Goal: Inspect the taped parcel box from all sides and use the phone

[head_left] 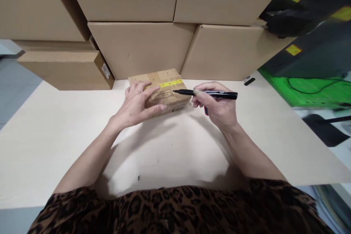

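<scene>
A small brown cardboard box (175, 97) with yellow tape across its top and printed dark lettering sits in front of me. My left hand (138, 102) lies over its left side, with the fingers spread on the top and the thumb along the front edge. A black marker pen (216, 94) is pinched in my right hand (215, 104). Its uncapped tip points left and appears just over the box top, though whether it touches I cannot tell. Below the right fingers shows a small dark piece with a red edge (206, 110), partly hidden.
Large cardboard boxes (142, 49) are stacked along the back of the pale table (170, 146). A flatter box (68, 69) stands at the back left. To the right are dark grey bins (315, 51) and a green surface (309, 89) with a black cable.
</scene>
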The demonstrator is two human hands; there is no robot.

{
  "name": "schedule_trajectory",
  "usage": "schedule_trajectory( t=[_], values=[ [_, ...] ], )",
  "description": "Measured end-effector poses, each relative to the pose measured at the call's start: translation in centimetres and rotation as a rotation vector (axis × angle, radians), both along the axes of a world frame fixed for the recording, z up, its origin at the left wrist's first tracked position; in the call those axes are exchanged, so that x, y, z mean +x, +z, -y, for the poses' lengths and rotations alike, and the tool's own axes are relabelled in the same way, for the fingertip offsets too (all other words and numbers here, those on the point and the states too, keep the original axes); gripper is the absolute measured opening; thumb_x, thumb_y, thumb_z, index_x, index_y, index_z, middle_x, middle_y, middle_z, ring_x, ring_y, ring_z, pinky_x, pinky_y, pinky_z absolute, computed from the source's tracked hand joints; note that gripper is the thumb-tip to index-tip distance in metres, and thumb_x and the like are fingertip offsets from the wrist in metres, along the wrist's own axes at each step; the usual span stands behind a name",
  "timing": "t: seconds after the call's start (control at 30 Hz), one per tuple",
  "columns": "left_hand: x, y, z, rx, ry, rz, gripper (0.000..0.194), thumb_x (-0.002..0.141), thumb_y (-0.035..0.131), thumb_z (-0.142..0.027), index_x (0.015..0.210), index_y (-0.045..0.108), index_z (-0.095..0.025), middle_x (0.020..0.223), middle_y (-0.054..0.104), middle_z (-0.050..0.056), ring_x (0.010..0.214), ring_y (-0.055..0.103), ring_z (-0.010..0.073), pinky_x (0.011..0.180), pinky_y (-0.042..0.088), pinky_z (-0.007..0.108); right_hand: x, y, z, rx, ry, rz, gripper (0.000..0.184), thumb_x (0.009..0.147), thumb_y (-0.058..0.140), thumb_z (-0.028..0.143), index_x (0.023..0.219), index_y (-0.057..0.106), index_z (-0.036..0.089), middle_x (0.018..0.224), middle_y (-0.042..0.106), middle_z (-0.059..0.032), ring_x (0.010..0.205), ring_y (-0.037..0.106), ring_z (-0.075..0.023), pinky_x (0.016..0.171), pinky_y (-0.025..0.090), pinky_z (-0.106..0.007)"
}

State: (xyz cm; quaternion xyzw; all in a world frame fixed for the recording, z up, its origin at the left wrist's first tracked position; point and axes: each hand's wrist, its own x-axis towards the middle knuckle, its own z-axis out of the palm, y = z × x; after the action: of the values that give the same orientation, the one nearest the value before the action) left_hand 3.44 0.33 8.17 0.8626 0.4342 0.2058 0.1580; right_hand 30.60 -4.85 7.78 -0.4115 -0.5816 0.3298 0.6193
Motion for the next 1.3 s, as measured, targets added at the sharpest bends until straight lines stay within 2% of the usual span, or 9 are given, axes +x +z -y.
schedule_trajectory(
  t=[0.1,0.27,0.43,0.67,0.87,1.0,1.13,1.23,1.3],
  values=[
    [0.7,-0.8,0.1,0.068,-0.062,-0.154,0.075,0.090,0.071,-0.066,0.155,0.060,-0.028,0.157,0.055,0.016,0.146,0.044,0.0439,0.125,0.027,0.069,-0.6,-0.3,-0.6,0.004,-0.009,0.028,0.039,0.077,0.094,0.046,0.082,0.060,0.025,0.060,0.059,0.0095,0.048,0.049,-0.0086,0.047,0.036,-0.025],
    [1.2,-1.8,0.1,0.149,-0.057,-0.246,0.073,0.089,0.077,-0.051,0.155,0.058,-0.025,0.160,0.053,0.018,0.148,0.042,0.0454,0.125,0.026,0.069,-0.8,-0.8,-1.3,-0.010,0.027,0.146,0.034,0.095,0.074,0.055,0.083,0.065,0.025,0.058,0.056,0.0077,0.050,0.046,-0.0099,0.049,0.036,-0.027],
    [1.2,-1.9,0.1,0.181,-0.052,-0.235,0.072,0.088,0.079,-0.051,0.153,0.059,-0.027,0.159,0.054,0.018,0.146,0.044,0.0456,0.124,0.027,0.068,-1.4,-0.2,-1.9,0.027,-0.021,0.192,0.039,0.095,0.074,0.048,0.067,0.063,0.023,0.056,0.050,0.0067,0.052,0.042,-0.0092,0.054,0.037,-0.028],
    [1.4,-2.1,0.1,0.212,-0.053,-0.260,0.068,0.093,0.073,-0.057,0.152,0.061,-0.025,0.157,0.056,0.020,0.145,0.046,0.0470,0.120,0.031,0.068,-2.2,-0.1,-2.8,0.056,-0.026,0.282,0.037,0.094,0.071,0.042,0.064,0.060,0.022,0.060,0.052,0.0056,0.055,0.044,-0.0085,0.054,0.036,-0.026],
    [1.5,-1.8,0.3,0.249,-0.050,-0.249,0.063,0.100,0.061,-0.064,0.147,0.065,-0.021,0.154,0.059,0.022,0.142,0.050,0.0458,0.118,0.036,0.067,-1.0,0.1,-0.1,0.127,0.088,0.470,0.029,0.099,0.066,0.026,0.071,0.060,0.022,0.062,0.055,0.0062,0.053,0.047,-0.0079,0.051,0.037,-0.023],
    [1.5,-1.9,0.3,0.261,-0.055,-0.248,0.066,0.101,0.058,-0.066,0.148,0.065,-0.021,0.153,0.060,0.022,0.142,0.050,0.0465,0.117,0.037,0.068,0.2,-2.4,2.5,0.293,0.225,0.963,0.018,0.105,0.056,0.019,0.096,0.072,0.019,0.079,0.072,-0.0028,0.068,0.063,-0.0144,0.065,0.049,-0.027],
    [1.4,-2.0,0.3,0.270,-0.051,-0.244,0.064,0.101,0.059,-0.064,0.148,0.065,-0.021,0.154,0.059,0.022,0.142,0.050,0.0467,0.117,0.036,0.069,0.8,-6.2,4.2,0.274,0.304,1.452,0.037,0.095,0.045,-0.001,0.107,0.075,0.017,0.082,0.071,-0.0065,0.068,0.062,-0.0186,0.067,0.049,-0.031],
    [1.3,-1.9,0.2,0.263,-0.048,-0.238,0.062,0.101,0.062,-0.061,0.148,0.065,-0.021,0.154,0.060,0.022,0.142,0.050,0.0459,0.117,0.036,0.069,1.4,-7.5,4.4,0.119,0.351,1.423,0.043,0.097,0.046,0.003,0.126,0.073,0.020,0.098,0.075,-0.0096,0.080,0.070,-0.0215,0.072,0.057,-0.033],
    [1.3,-1.9,0.2,0.250,-0.046,-0.225,0.062,0.101,0.060,-0.061,0.149,0.065,-0.022,0.154,0.060,0.021,0.142,0.050,0.0452,0.118,0.036,0.068,2.4,-7.5,3.8,-0.008,0.254,1.296,0.043,0.103,0.047,0.015,0.140,0.067,0.021,0.114,0.078,-0.0126,0.097,0.074,-0.0254,0.084,0.062,-0.039]
  ],
)
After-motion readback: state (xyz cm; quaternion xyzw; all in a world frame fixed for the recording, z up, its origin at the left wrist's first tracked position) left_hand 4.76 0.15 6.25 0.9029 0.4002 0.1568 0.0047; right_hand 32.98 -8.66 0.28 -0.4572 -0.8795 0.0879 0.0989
